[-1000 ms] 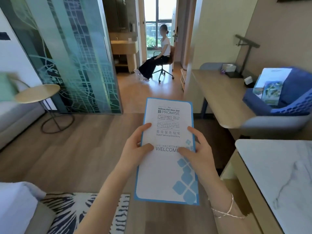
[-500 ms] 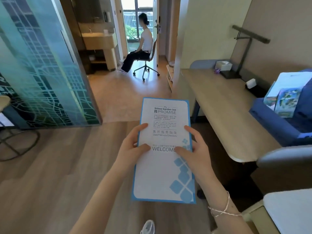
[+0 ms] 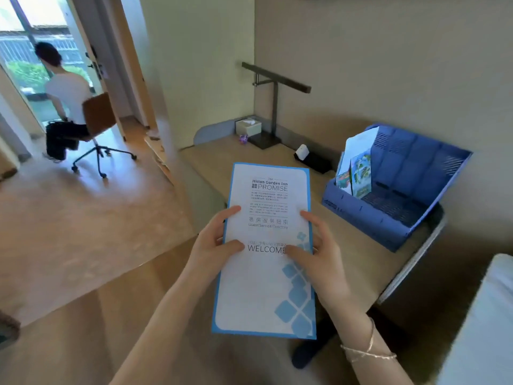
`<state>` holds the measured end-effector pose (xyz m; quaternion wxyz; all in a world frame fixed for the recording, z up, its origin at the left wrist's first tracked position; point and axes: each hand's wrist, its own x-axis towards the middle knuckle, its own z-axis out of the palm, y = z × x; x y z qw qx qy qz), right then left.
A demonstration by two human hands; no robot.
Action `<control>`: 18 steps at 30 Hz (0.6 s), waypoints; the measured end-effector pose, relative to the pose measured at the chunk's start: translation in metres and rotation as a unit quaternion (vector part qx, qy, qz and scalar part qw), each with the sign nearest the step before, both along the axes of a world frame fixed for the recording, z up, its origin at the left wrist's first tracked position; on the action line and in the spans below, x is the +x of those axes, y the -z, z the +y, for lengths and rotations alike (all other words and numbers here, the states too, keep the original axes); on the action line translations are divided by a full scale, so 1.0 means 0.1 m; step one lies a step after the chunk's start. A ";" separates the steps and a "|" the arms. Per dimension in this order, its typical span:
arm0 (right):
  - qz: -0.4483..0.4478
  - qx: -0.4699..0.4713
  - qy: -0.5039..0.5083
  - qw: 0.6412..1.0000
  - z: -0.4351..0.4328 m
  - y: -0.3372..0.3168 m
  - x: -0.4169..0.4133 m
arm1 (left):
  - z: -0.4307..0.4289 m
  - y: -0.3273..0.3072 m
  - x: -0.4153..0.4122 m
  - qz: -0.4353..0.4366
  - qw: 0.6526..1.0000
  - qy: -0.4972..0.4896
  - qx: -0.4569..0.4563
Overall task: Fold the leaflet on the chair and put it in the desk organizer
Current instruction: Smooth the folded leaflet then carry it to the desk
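I hold a tall white leaflet (image 3: 266, 290) with a blue border and blue diamond pattern upright in front of me, folded flat. My left hand (image 3: 213, 245) grips its left edge and my right hand (image 3: 319, 254) grips its right edge, thumbs on the printed face. The blue mesh desk organizer (image 3: 402, 190) stands on the wooden desk (image 3: 211, 159) to the right, just beyond the leaflet. It holds a white sheet and colourful booklets (image 3: 358, 168) in its left slot.
On the desk's far end stand a black desk lamp (image 3: 273, 107), a tissue box (image 3: 248, 126) and a small white device (image 3: 302, 152). A person sits on a swivel chair (image 3: 97, 126) in the doorway at left. A white surface (image 3: 488, 323) lies at lower right.
My view has swung right and closer to the desk; the organizer now sits near the leaflet. Both hands keep the same hold on the leaflet.
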<state>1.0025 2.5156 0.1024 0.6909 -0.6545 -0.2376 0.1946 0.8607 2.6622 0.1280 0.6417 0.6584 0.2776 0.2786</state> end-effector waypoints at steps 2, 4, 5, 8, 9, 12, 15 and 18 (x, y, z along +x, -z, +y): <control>-0.002 -0.003 0.026 1.000 0.13 0.04 0.25 | 0.21 0.05 0.33 -0.001 1.000 0.031 -0.004; -0.002 0.004 0.043 0.999 0.28 0.08 0.52 | 0.41 0.08 0.66 -0.001 0.999 0.054 0.001; 0.004 0.008 0.049 0.999 0.36 0.09 0.66 | 0.52 0.07 0.83 0.000 0.998 0.064 0.004; 0.001 0.015 0.073 0.997 0.61 0.09 1.10 | 0.81 0.02 1.37 -0.001 0.995 0.094 0.011; -0.004 0.017 0.083 0.996 0.69 0.07 1.23 | 0.91 0.00 1.54 0.003 0.994 0.106 0.019; 0.001 0.025 0.124 0.992 0.84 0.02 1.60 | 1.16 -0.08 2.06 0.013 0.987 0.155 0.041; -0.001 0.017 0.164 0.986 0.87 0.01 1.96 | 1.31 -0.07 2.56 0.016 0.975 0.214 0.051; -0.005 -0.018 0.213 0.977 0.85 0.07 2.25 | 1.40 0.05 3.02 0.030 0.961 0.269 0.063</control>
